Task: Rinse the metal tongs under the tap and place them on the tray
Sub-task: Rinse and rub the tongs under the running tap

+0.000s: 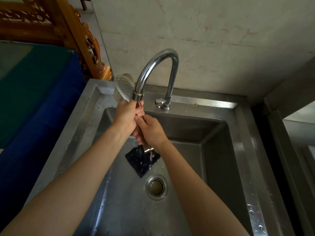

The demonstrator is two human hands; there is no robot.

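Head view, mid-frame: left hand (127,116) and right hand (151,130) grip the tongs (124,86) under the tap (158,65), rinsing; next, I reckon, an unseen tray.

I hold the metal tongs (124,86) under the tap (157,63) spout, my left hand (126,116) gripping just below the perforated heads, my right hand (152,132) curled round the handle lower down. Water drips off the handle end onto a dark scouring pad (139,163) in the sink (245,142), near the drain (156,186).
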